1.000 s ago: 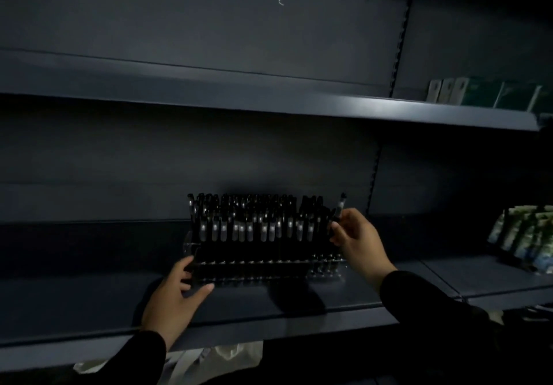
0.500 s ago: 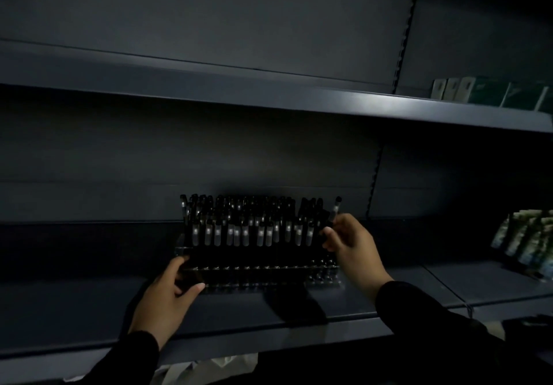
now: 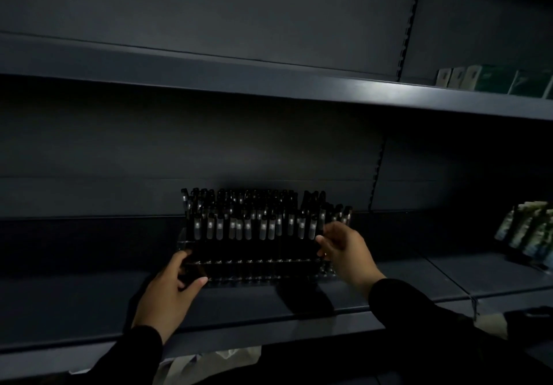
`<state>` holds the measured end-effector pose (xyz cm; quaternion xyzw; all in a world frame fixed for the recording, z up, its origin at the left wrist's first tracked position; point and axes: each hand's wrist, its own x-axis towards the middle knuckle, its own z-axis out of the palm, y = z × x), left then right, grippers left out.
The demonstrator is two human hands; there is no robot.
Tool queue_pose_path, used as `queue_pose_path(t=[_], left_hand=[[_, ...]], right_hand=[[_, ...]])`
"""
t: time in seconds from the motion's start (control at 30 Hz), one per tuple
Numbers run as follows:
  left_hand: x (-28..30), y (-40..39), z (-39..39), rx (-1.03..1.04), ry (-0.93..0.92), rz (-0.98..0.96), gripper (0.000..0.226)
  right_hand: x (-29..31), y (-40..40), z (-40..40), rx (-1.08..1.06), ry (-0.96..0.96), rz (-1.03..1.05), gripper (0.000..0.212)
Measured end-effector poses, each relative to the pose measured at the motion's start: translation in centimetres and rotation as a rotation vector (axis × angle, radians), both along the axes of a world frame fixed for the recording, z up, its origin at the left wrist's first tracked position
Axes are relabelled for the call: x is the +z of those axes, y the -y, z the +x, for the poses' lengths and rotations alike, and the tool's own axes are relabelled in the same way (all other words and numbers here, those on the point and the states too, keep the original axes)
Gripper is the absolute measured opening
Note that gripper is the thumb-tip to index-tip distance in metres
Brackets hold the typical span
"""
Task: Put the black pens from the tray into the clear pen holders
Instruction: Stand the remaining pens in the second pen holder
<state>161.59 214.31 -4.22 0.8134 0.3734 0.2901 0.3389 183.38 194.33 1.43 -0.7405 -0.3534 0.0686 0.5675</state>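
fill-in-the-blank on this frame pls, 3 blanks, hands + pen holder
1. The left hand grips the holder's ____ end.
2. The pens in the holder stand ____.
3. The holder sits on the ____ shelf, not the upper one.

Missing words: left; upright; lower

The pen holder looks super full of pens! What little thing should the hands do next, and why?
Probably the right hand should let go at the right end of the clear pen holder, while the left hand steadies its left front corner. The black pens already stand upright in packed rows on the shelf, so a new pen seems seated.
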Motion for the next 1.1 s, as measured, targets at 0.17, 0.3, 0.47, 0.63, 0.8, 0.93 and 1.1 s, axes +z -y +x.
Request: queue_pose_path(t=[0.17, 0.3, 0.47, 0.63, 0.8, 0.93, 1.1], left_hand=[[-0.2, -0.1, 0.0, -0.006, 0.002, 0.02, 0.059], [-0.3, -0.3, 0.0, -0.004, -0.016, 0.013, 0.059], [-0.4, -0.2, 0.1, -0.015, -0.007, 0.025, 0.062], [-0.4, 1.9, -1.6, -0.091, -0.07, -0.008, 0.078], [-6.4, 6.5, -7.2, -0.109, -0.097, 0.408, 0.061], [-13.9, 8.7, -11.8, -0.238, -0.44, 0.389, 0.067], [-19.2, 10.8, -13.5, -0.181, -0.788, -0.088, 0.081]], right_hand=[[0.2, -0.4, -0.1, -0.027, -0.033, 0.006, 0.01], [-1.0, -0.3, -0.2, -0.051, -0.073, 0.003, 0.017], [-1.0, -0.1, 0.1, -0.086, -0.052, -0.005, 0.011], [-1.1, 1.2, -0.8, -0.111, -0.048, -0.085, 0.029], [-4.5, 5.8, -5.5, -0.014, 0.06, -0.023, 0.016], [-11.6, 9.6, -8.4, 0.159, 0.024, -0.207, 0.029], [-21.1, 12.2, -10.4, 0.29, -0.02, -0.701, 0.015]])
